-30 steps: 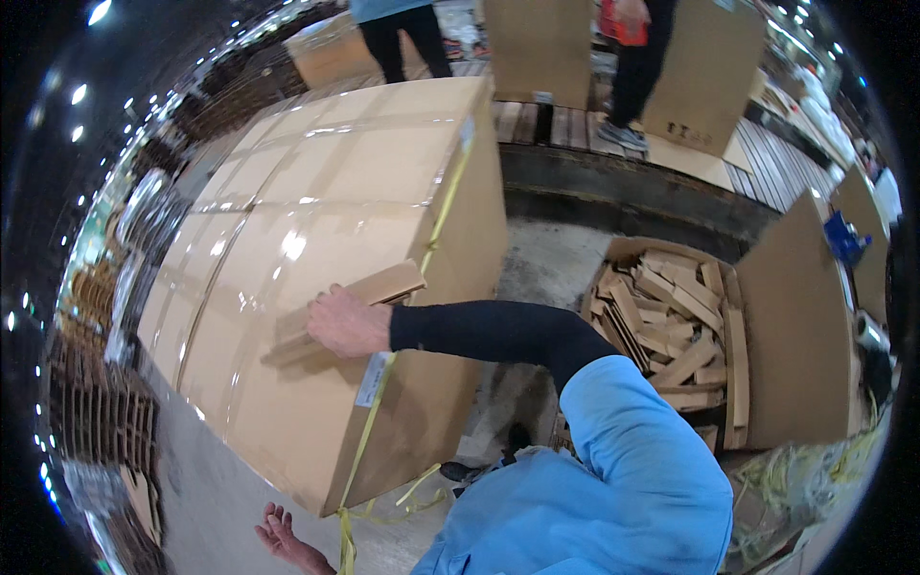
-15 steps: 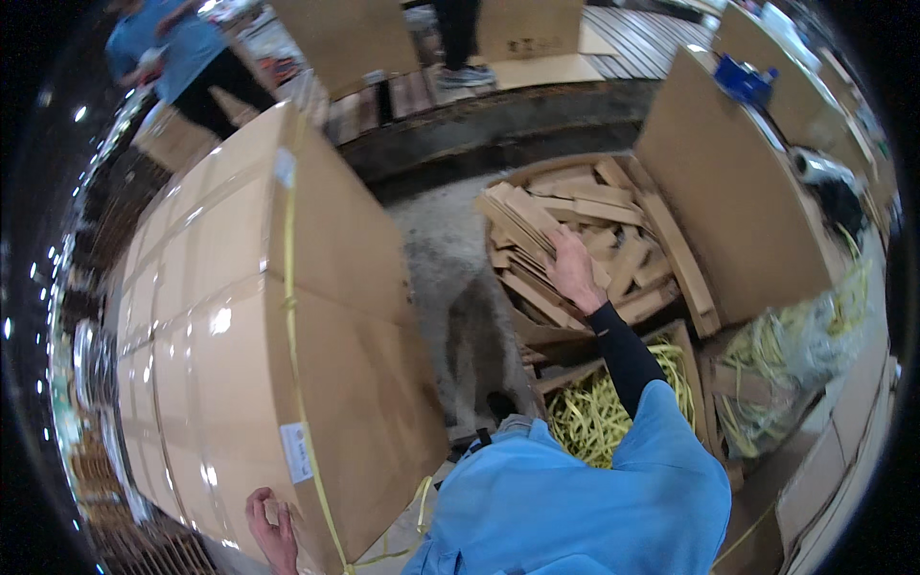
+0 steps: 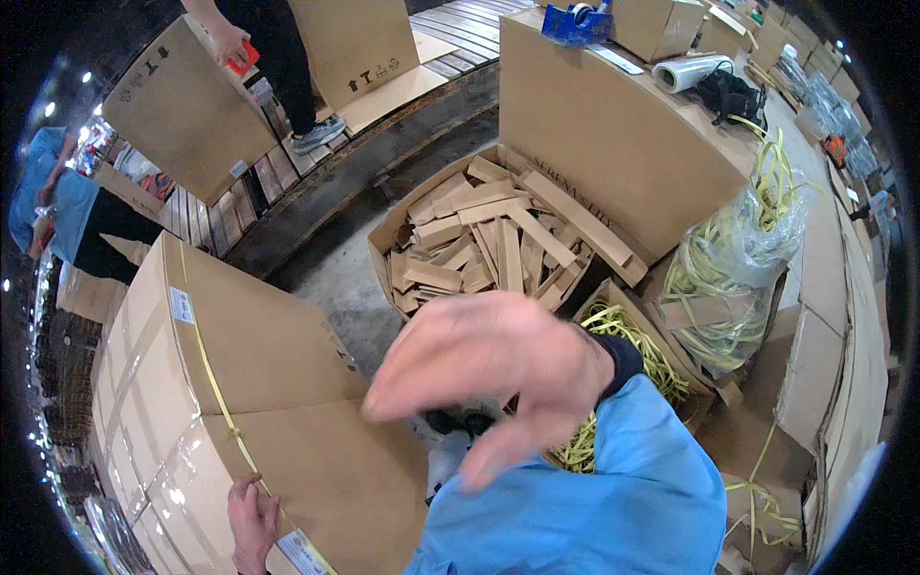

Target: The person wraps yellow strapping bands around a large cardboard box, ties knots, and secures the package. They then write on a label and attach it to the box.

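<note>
In the lower left of the frame, the left hand (image 3: 252,522) rests against a large carton (image 3: 316,355), its fingers beside the yellow strap (image 3: 208,369) around it. The right hand (image 3: 489,359), blurred by motion, hangs in the centre, thumb spread from the fingers. Above it, a cardboard bin (image 3: 381,257) holds loose brown cardboard strips (image 3: 460,230); right of centre sits a box of yellow strapping (image 3: 661,356), just beside a clear bag (image 3: 733,278) stuffed with more. A blue tape dispenser (image 3: 573,27) stands at upper right, near a film roll (image 3: 692,73). At upper left, a co-worker's hand (image 3: 227,43) grips a red object (image 3: 245,59).
</note>
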The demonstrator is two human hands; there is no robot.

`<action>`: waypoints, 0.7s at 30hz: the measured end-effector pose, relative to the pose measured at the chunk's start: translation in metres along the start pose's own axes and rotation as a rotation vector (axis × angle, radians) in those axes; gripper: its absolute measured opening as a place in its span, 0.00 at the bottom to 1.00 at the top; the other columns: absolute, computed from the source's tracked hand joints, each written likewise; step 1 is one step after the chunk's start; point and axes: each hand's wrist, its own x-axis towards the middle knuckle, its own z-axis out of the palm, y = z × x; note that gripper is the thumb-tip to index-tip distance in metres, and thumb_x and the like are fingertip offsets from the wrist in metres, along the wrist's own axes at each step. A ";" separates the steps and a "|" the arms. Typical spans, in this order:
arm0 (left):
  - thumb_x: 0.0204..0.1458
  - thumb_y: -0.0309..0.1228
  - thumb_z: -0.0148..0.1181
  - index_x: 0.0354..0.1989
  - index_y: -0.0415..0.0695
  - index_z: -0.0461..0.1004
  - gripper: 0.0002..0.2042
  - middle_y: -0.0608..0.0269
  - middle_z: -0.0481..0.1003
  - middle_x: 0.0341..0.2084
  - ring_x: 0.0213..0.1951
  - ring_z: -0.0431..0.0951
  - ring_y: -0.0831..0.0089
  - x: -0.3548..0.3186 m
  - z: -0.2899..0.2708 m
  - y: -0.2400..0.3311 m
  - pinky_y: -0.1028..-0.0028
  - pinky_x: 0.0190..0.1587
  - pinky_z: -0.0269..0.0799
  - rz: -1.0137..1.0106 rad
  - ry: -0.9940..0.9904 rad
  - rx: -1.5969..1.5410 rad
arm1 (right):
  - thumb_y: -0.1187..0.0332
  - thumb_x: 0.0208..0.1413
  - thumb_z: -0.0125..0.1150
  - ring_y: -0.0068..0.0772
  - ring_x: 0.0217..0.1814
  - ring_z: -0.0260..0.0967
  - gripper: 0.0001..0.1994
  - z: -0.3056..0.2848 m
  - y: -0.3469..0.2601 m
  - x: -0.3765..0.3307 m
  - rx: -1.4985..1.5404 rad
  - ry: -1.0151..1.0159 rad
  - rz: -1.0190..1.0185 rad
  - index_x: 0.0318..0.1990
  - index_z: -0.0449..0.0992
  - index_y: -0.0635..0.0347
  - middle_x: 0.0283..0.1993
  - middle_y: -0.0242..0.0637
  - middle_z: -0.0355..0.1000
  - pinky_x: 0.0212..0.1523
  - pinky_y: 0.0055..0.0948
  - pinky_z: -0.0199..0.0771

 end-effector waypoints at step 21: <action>0.51 0.31 0.69 0.40 0.40 0.73 0.13 0.55 0.75 0.48 0.51 0.75 0.54 0.166 -0.042 -0.197 0.59 0.54 0.71 -0.076 0.428 -0.111 | 0.55 0.62 0.63 0.31 0.36 0.72 0.38 0.079 0.207 0.284 0.058 -0.079 -0.133 0.68 0.55 0.75 0.35 0.43 0.75 0.40 0.27 0.73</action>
